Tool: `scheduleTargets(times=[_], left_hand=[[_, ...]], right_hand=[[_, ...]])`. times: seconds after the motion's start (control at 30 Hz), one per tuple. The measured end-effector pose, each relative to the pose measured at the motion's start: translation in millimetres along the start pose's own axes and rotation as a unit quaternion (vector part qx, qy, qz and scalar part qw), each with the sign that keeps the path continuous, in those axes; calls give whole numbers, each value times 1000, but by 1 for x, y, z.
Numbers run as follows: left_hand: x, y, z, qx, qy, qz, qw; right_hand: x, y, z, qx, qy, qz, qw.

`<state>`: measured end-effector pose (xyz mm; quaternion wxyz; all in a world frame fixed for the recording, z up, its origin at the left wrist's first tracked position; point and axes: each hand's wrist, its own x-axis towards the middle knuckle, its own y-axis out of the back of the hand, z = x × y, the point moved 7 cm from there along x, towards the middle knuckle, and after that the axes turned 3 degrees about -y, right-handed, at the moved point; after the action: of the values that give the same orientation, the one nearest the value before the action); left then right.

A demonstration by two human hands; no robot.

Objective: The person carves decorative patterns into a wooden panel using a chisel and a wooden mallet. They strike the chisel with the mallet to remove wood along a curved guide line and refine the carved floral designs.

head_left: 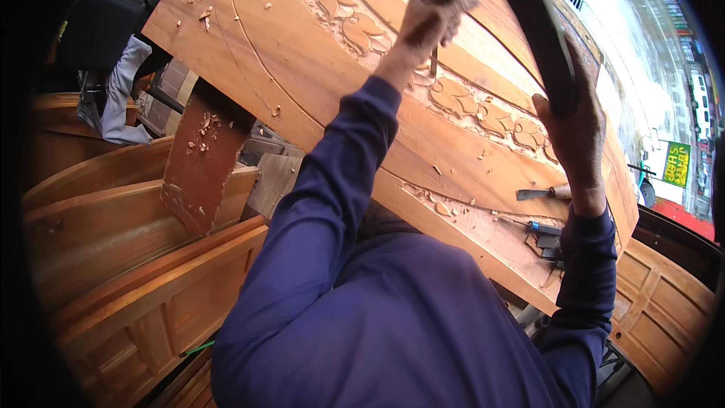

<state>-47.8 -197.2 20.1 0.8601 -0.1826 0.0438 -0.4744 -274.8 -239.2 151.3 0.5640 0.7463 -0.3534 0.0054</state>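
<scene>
My left hand is closed round the upper part of a carving chisel, its narrow steel blade pointing down at the carved band. Slight motion blur covers the hand and the handle top. My right hand grips the lower end of a long, dark block-like mallet, raised above the right part of the wooden panel. Beneath the hands, a curved band of leaf-and-flower relief runs across the panel, with pale, freshly cut ground between the shapes.
A broad flat chisel lies near my right forearm, with a blue-and-black tool beside it. Wood shavings dot the panel. Panelled wooden pieces stand at left. A reddish-brown board juts out below the panel, and dark bags sit beyond.
</scene>
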Motion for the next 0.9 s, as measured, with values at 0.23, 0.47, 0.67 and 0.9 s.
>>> scheduleTargets(times=[0.23,0.47,0.67,0.9], left_hand=[[-23,-24,5,-6,-77,-94,993],[-29,-31,9,93,-137,-124,978],[-30,-26,-12,43,-16,-107,993],[-20,-27,-11,88,-39,-154,983]], right_hand=[[-17,35,33,51,-140,48,988],[26,92,14,155,-80,198,965],[7,-12,-12,-199,73,-74,974],[-5,-13,-1,-96,25,-62,993]])
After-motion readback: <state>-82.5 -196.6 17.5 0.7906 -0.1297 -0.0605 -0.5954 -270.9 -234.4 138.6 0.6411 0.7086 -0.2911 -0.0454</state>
